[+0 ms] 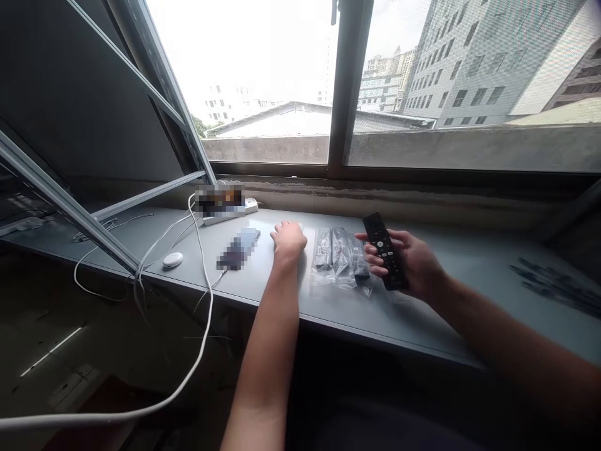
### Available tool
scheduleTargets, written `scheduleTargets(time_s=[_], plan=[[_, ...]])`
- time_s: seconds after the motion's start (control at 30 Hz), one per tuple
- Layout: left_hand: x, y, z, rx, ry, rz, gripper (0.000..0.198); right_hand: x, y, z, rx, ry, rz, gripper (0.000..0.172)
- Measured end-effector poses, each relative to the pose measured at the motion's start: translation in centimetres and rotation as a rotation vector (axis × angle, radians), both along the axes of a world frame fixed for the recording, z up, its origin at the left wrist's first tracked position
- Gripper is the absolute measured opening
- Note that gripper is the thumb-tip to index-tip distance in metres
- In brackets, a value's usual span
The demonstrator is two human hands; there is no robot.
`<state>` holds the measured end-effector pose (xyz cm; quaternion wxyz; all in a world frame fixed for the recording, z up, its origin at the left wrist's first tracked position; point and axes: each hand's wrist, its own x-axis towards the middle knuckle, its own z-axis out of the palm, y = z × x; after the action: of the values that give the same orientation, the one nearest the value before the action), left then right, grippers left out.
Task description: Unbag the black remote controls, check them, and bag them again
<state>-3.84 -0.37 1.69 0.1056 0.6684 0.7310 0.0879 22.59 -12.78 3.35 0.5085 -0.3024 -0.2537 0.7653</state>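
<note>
My right hand [413,263] is wrapped round a black remote control [384,249], holding it above the grey sill [451,313] with its buttons facing up. Just left of it lie three remotes in clear plastic bags [339,257], side by side on the sill. My left hand [288,240] rests knuckles-up on the sill left of the bags, fingers curled over a small pale object [300,227] that is mostly hidden.
A phone [239,248] lies left of my left hand with a cable plugged in. A white power strip [230,212] sits by the window, white cables [201,263] trail off the sill edge, and a small white round device [173,259] lies further left. An open window frame [94,207] juts in at left.
</note>
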Motion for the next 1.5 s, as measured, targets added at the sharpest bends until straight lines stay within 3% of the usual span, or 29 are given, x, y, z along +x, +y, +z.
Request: scheduleTargets(time_s=[0.17, 0.27, 0.4, 0.63, 0.97, 1.17, 1.27, 1.37, 1.5], plan=[[0.2, 0.1, -0.5, 0.042, 0.049, 0.055, 0.043, 0.2, 0.0, 0.3, -0.092, 0.096, 0.033, 0.043], [1.1, 0.0, -0.9, 0.161, 0.042, 0.051, 0.046, 0.2, 0.2, 0.1, -0.138, 0.085, 0.009, 0.036], [2.9, -0.1, -1.1, 0.346, -0.083, -0.089, 0.048, 0.0, 0.2, -0.1, -0.077, 0.105, 0.032, 0.032], [4.4, 0.1, -1.6, 0.461, -0.283, -0.327, 0.040, -0.5, -0.2, 0.5, -0.063, 0.147, 0.017, 0.042], [4.7, 1.3, -2.4, 0.488, -0.381, -0.399, 0.041, 0.6, 0.3, 0.0, -0.064, 0.070, 0.024, 0.033], [4.7, 1.4, -2.4, 0.483, -0.463, -0.394, 0.063, 0.6, 0.2, -0.4, -0.085, 0.151, 0.140, 0.036], [4.7, 1.5, -2.4, 0.472, -0.490, -0.403, 0.067, 0.3, 0.3, -0.4, -0.124, 0.197, 0.087, 0.039], [4.7, 1.5, -2.3, 0.468, -0.499, -0.416, 0.067, 0.0, 0.3, 0.0, -0.152, 0.234, 0.018, 0.030], [4.6, 1.6, -2.5, 0.465, -0.480, -0.408, 0.067, -0.3, 0.2, 0.5, -0.177, 0.148, -0.015, 0.032]])
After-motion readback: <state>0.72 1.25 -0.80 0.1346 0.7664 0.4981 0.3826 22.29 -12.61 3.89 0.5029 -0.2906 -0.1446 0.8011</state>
